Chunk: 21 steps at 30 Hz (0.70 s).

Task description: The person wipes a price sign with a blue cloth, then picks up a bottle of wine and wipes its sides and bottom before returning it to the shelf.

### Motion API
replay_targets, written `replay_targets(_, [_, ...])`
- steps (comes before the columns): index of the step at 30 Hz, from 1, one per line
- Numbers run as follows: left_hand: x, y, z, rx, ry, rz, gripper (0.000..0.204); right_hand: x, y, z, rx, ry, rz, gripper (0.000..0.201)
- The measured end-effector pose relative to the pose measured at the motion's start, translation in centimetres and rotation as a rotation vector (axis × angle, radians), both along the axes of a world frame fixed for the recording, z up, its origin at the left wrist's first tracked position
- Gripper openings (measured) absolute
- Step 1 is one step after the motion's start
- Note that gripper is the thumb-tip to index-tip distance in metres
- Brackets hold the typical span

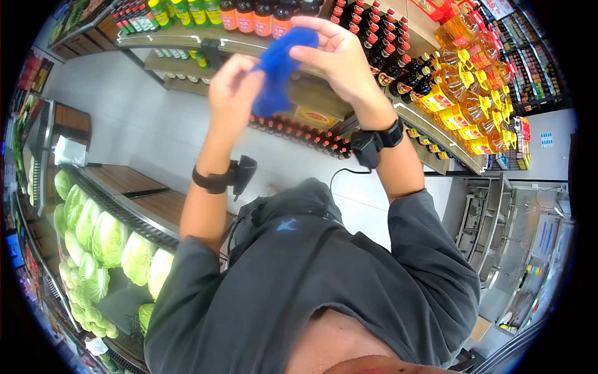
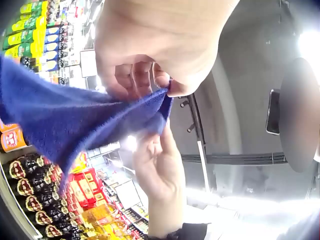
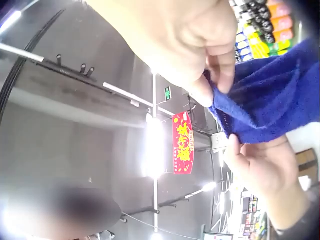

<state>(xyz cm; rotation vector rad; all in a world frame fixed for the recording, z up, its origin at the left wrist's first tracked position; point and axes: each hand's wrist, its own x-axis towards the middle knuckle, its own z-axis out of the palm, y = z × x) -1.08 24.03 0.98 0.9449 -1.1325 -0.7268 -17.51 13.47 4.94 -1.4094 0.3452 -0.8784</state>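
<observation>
A blue cloth [image 1: 278, 65], blurred in the head view, is up in front of the shelves between both hands. My left hand [image 1: 232, 90] pinches one edge of it with thumb and fingers. Higher up, my right hand [image 1: 339, 59] grips another part between its thumb and fingers. In the left wrist view the cloth [image 2: 75, 117] looks soft and folded, trailing away to the left from the fingertips. The right wrist view shows the cloth [image 3: 272, 95] pinched near its edge, with the left hand [image 3: 267, 167] just below.
Ahead stands a shelf [image 1: 180, 42] with orange-labelled bottles [image 1: 246, 20] and dark red-capped bottles [image 1: 383, 47]. Oil jugs [image 1: 467, 93] are stacked at the right. Cabbages [image 1: 109, 240] fill a stand at the left. A metal rack [image 1: 486, 230] is at the lower right.
</observation>
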Motion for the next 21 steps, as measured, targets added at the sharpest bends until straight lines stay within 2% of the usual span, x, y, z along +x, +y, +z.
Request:
replay_targets(2, [1.5, -0.2, 0.3, 0.014, -0.028, 0.025, 0.007, 0.1, -1.0, 0.0, -0.013, 0.051, 0.040, 0.042])
replay_targets(5, [3.2, -0.9, 1.3, 0.247, -0.140, 0.024, 0.010, 0.3, -2.2, -1.2, -0.023, 0.158, 0.086, 0.042])
replay_targets(7, [3.6, -1.3, 1.7, 0.208, -0.318, 0.177, 0.013, 0.3, -2.2, -1.2, -0.028, 0.260, 0.118, 0.045])
replay_targets(8, [4.1, -1.3, 1.9, 0.205, -0.429, 0.258, 0.014, 0.1, -2.5, -1.5, -0.052, 0.215, 0.290, 0.050])
replay_targets(9, [4.8, -1.2, 2.1, 0.199, -0.541, 0.339, 0.015, -1.0, -1.9, -0.1, -0.075, 0.352, 0.390, 0.054])
replay_targets(11, [6.1, 0.1, 3.3, 0.286, -0.534, 0.079, 0.019, -2.1, -0.9, 1.2, -0.281, 0.478, 0.429, 0.060])
replay_targets(12, [6.4, 1.2, 4.2, 0.295, -0.531, -0.074, 0.025, -2.7, -1.1, 2.2, -0.643, 0.800, 0.336, 0.062])
replay_targets(13, [6.9, 1.8, 4.7, 0.302, -0.528, -0.230, 0.032, -3.4, -1.1, 1.7, -0.714, 0.804, 0.284, 0.054])
replay_targets(14, [8.0, 2.0, 4.3, 0.256, -0.736, -0.340, 0.049, -4.0, -1.3, 1.2, -0.783, 0.853, 0.286, 0.048])
replay_targets(15, [7.9, 2.8, 4.9, 0.359, -0.797, -0.351, 0.050, -4.6, -1.5, 0.5, -0.854, 0.902, 0.287, 0.043])
replay_targets(16, [8.4, 3.1, 3.4, 0.282, -0.895, -0.314, 0.045, -5.2, -1.5, -0.2, -0.900, 0.858, 0.293, 0.036])
replay_targets(17, [9.3, 3.4, 1.5, 0.203, -0.991, -0.274, 0.041, -5.6, -1.6, 0.0, -0.798, 0.989, 0.407, 0.031])
replay_targets(19, [10.4, 4.5, 1.2, 0.454, -1.345, -0.303, 0.024, -7.6, -1.5, -1.9, -1.038, 0.892, 0.273, 0.025])
replay_targets(20, [11.4, 5.1, -1.0, 0.349, -1.319, -0.242, 0.015, -7.9, -1.6, -2.4, -0.980, 1.037, 0.284, 0.020])
replay_targets(21, [11.4, 5.5, -1.8, 0.406, -1.221, -0.267, 0.015, -8.5, -0.7, -2.7, -1.045, 1.134, 0.144, 0.015])
